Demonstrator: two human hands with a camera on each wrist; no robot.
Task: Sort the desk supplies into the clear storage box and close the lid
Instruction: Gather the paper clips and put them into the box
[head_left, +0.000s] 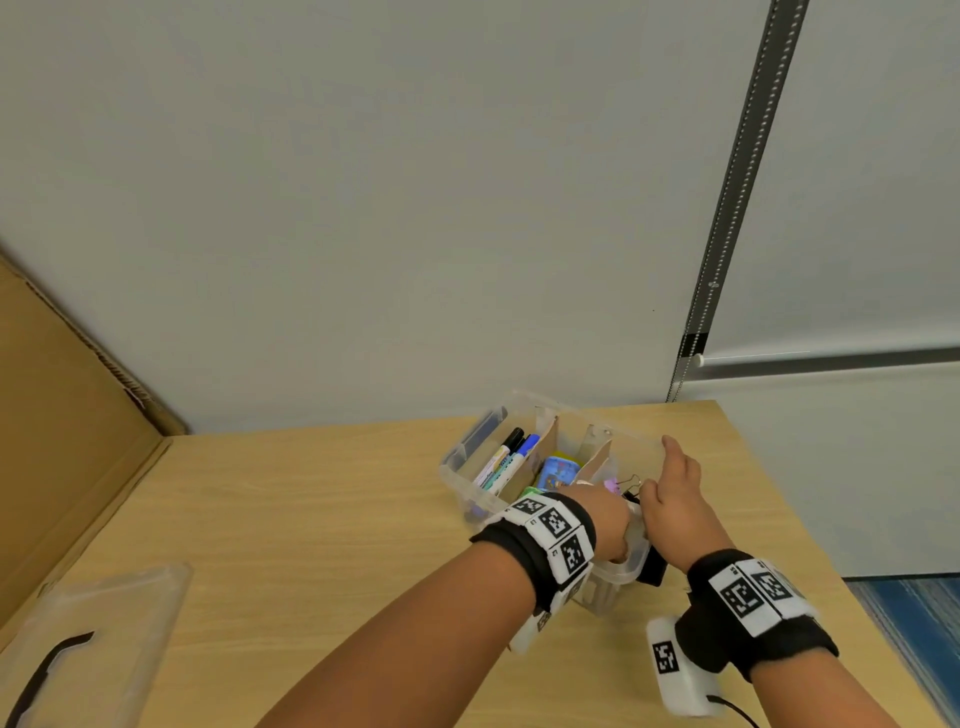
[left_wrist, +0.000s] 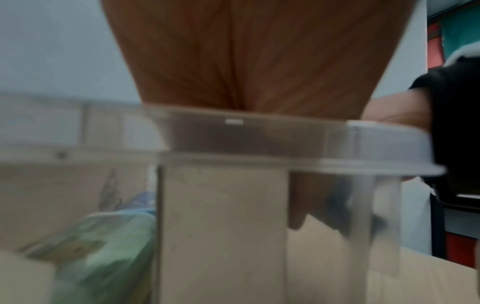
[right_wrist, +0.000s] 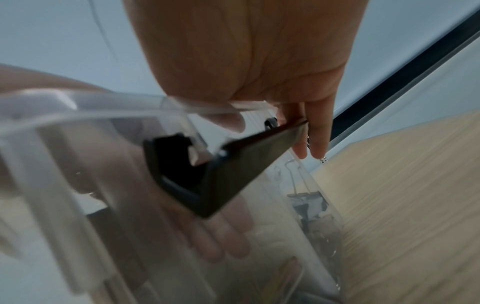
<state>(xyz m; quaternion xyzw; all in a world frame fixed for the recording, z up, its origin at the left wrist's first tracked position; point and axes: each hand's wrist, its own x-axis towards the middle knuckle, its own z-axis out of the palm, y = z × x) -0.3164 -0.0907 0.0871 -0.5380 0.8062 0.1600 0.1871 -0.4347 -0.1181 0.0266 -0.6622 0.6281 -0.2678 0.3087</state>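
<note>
Now both hands work at the clear storage box (head_left: 470, 470): left hand (head_left: 605, 514) grips its near rim, right hand (head_left: 670, 491), fingers relaxed, reaches inside. Steady it, then fetch the lid (head_left: 98, 634) at 8 o'clock.

Light wood-grain desk top (head_left: 332, 499) fills the lower part of the head view; its far edge meets a plain pale grey wall (head_left: 363, 182). A large flat sheet of brown corrugated cardboard (head_left: 57, 447) leans at the left, its lower edge along the desk's left side. At the right, a perforated grey metal upright rail (head_left: 743, 171) runs up the wall at a slant, with a black band low on it. A grey horizontal bar (head_left: 831, 359) extends rightward from that band. Blue striped carpet floor (head_left: 914, 623) shows beyond the desk's right edge.
</note>
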